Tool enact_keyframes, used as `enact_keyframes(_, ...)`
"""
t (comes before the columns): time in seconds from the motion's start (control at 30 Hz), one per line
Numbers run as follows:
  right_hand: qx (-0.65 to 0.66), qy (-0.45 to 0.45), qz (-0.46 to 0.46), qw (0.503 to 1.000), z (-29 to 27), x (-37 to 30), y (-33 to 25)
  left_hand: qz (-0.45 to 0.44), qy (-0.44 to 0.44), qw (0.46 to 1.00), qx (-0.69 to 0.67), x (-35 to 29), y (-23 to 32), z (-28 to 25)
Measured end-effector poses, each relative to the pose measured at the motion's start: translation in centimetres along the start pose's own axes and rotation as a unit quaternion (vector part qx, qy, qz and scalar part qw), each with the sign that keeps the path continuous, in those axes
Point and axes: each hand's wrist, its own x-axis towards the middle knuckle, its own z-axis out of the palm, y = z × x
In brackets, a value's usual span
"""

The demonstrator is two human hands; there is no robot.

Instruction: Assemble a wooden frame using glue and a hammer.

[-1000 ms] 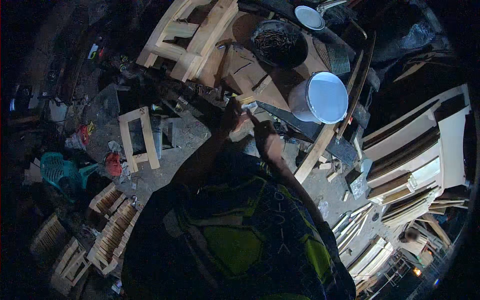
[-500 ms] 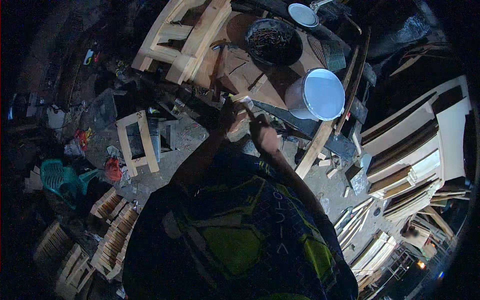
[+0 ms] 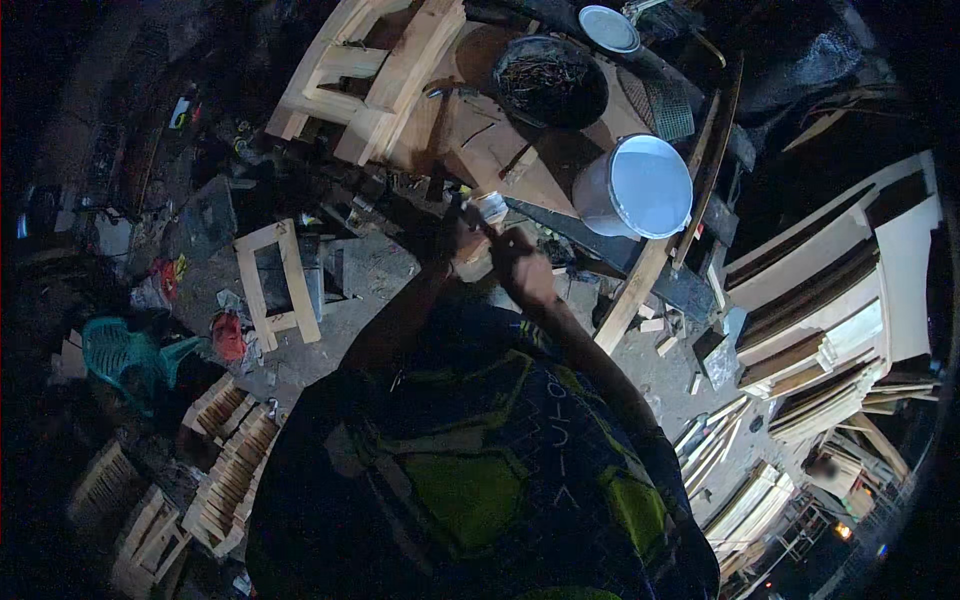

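Note:
My left hand (image 3: 455,243) is closed around a small pale wooden piece (image 3: 468,268), held just above the edge of the workbench (image 3: 480,150). My right hand (image 3: 522,262) grips a brush (image 3: 490,207) whose white tip points up and left over the left hand. The two hands are close together, nearly touching. A white bucket (image 3: 640,185) of white paint stands on the bench to the right of them. My torso in a dark and green shirt fills the lower middle.
On the bench lie a pale wooden frame (image 3: 385,60), a dark bowl of scraps (image 3: 550,80) and a white lid (image 3: 608,28). A small wooden frame (image 3: 278,280) and a teal chair (image 3: 125,355) are at the left. White-painted furniture parts (image 3: 830,300) are stacked at the right.
Both hands stay together at the bench edge. The brush's white tip has come up into clearer view above the left hand. The view has shifted slightly.

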Motion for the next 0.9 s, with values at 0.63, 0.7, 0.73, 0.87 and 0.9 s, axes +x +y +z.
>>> enact_keyframes(0.63,-0.190,-0.246,0.018,0.950,-2.7,-0.8,1.8,0.059,0.062,0.994,0.071,-1.6,-5.5,1.4)
enact_keyframes(0.7,-0.146,-0.028,0.069,0.986,-11.1,0.0,3.3,0.029,0.033,0.998,0.047,-1.9,-7.3,0.8)
enact_keyframes(0.73,-0.100,0.115,0.088,0.984,-15.6,0.3,5.0,-0.009,0.009,1.000,-0.012,-1.7,-8.7,0.7)
enact_keyframes(0.87,-0.265,0.110,0.027,0.958,-22.9,2.9,13.1,-0.375,-0.081,0.645,-0.661,-0.7,-15.9,-0.4)
enact_keyframes(0.9,-0.363,-0.016,0.088,0.927,-22.5,3.5,15.3,-0.464,-0.038,0.404,-0.788,-0.5,-16.8,-0.5)
